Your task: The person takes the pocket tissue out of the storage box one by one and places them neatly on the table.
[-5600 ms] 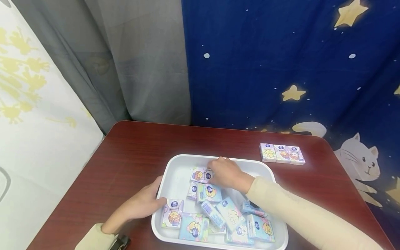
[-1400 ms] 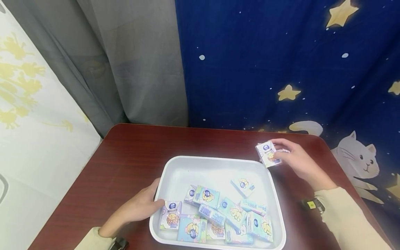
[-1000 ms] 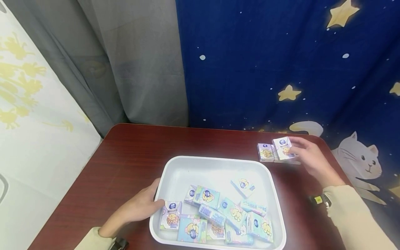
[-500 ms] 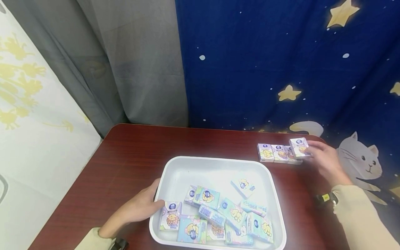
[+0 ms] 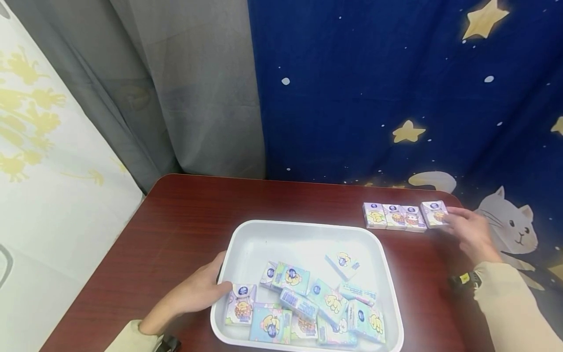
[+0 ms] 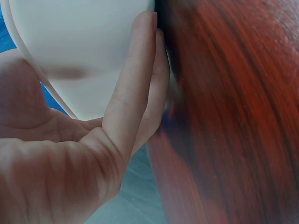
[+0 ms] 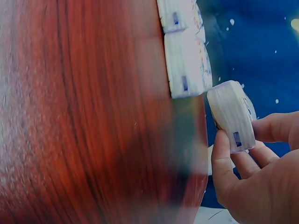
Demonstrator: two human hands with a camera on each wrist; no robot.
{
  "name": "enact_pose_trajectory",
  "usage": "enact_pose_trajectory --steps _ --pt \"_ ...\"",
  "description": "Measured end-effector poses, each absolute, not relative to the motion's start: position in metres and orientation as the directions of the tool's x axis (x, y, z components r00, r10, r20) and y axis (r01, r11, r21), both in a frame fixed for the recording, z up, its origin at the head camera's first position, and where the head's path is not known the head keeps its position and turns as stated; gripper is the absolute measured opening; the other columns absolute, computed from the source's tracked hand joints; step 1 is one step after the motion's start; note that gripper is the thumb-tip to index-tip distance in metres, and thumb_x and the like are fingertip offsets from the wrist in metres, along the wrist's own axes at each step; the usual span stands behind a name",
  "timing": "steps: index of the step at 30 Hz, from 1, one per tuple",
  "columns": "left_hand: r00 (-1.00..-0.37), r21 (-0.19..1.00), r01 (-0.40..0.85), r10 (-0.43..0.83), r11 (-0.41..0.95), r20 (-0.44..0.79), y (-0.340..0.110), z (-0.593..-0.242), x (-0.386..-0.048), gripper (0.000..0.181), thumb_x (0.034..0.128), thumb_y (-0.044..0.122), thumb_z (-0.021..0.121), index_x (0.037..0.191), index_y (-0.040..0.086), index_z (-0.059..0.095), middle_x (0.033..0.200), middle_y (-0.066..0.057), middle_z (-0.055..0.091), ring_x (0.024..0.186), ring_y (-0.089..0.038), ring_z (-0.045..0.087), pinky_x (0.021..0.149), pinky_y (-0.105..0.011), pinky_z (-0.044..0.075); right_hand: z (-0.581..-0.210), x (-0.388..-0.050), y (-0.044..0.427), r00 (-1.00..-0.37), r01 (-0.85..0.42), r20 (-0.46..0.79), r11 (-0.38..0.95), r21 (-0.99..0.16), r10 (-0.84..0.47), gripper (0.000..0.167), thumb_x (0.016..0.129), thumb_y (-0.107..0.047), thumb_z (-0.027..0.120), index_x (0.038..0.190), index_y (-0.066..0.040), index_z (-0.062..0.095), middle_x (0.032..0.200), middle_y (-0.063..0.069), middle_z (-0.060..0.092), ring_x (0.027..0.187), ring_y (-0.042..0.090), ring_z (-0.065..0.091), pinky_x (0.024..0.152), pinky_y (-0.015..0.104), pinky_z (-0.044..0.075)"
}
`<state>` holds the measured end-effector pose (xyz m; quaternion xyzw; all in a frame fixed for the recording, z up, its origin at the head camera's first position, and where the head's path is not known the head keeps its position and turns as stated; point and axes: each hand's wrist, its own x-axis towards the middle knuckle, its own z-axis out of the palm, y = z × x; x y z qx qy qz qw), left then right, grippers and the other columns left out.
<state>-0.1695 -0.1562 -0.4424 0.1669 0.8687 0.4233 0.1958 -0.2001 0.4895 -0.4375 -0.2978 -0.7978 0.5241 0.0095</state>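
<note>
In the head view, we see the left hand (image 5: 200, 289) holding the white tray (image 5: 308, 223) by the wall facing it, thumb over the rim and fingers outside; we judge that this grip keeps the tray steady. A lilac pack (image 5: 240, 305) lies in the tray just beyond that thumb, and we find a loose heap of packs (image 5: 331, 299) between the two hands, several overlapping. The right hand (image 5: 472, 234), farther forward, pinches the held pack (image 5: 434, 214) just beside a row of three packs (image 5: 394, 217), which lies left of its fingertips on the table (image 5: 198, 215). In the left wrist view, we see the fingers nearly straight along the tray's outer wall; the thumb tip is not visible here. In the right wrist view, we see fingertips set narrowly against opposite sides of the held pack. We judge that gripping it at the end away from the row leaves the end nearest its neighbour unobstructed. We cannot tell whether the held pack touches the table.
</note>
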Motion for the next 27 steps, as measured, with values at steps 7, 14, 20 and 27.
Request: enact_pose_trajectory --steps 7,14,20,27 --pt "-0.867 0.803 0.128 0.459 0.583 -0.195 -0.157 -0.444 -0.17 0.085 0.0916 0.003 0.07 0.166 -0.007 0.03 0.133 -0.028 0.066 0.098 -0.025 0.071 0.078 -0.035 0.063 -0.444 -0.203 0.494 -0.808 0.497 -0.306 0.301 -0.814 0.504 0.07 0.112 -0.031 0.055 0.168 0.005 0.033 0.159 0.039 0.039 0.119 0.042 0.058 0.117 0.074 0.038" --pt "-0.866 0.803 0.138 0.464 0.58 -0.186 -0.157 -0.444 -0.17 0.085 0.0917 0.004 0.07 0.166 -0.006 0.03 0.133 -0.028 0.066 0.099 -0.026 0.071 0.078 -0.034 0.063 -0.449 -0.209 0.496 -0.814 0.505 -0.297 0.355 -0.787 0.5 0.066 0.11 -0.022 0.058 0.165 0.009 0.037 0.153 0.04 0.045 0.109 0.035 0.062 0.102 0.06 0.05" --pt "-0.866 0.804 0.13 0.462 0.58 -0.193 -0.156 -0.443 -0.17 0.085 0.092 0.003 0.069 0.166 -0.006 0.029 0.134 -0.029 0.065 0.098 -0.026 0.071 0.077 -0.034 0.063 -0.455 -0.212 0.5 -0.825 0.494 -0.271 0.4 -0.772 0.496 0.064 0.107 -0.016 0.058 0.16 0.014 0.039 0.149 0.043 0.046 0.116 0.045 0.058 0.096 0.056 0.057" --pt "-0.865 0.804 0.13 0.463 0.58 -0.194 -0.156 -0.444 -0.17 0.086 0.0923 0.003 0.069 0.167 -0.007 0.028 0.136 -0.031 0.064 0.1 -0.026 0.071 0.078 -0.033 0.063 -0.456 -0.216 0.498 -0.83 0.5 -0.197 0.539 -0.678 0.522 0.058 0.104 -0.014 0.062 0.148 0.02 0.048 0.137 0.044 0.053 0.107 0.048 0.062 0.064 0.027 0.054"
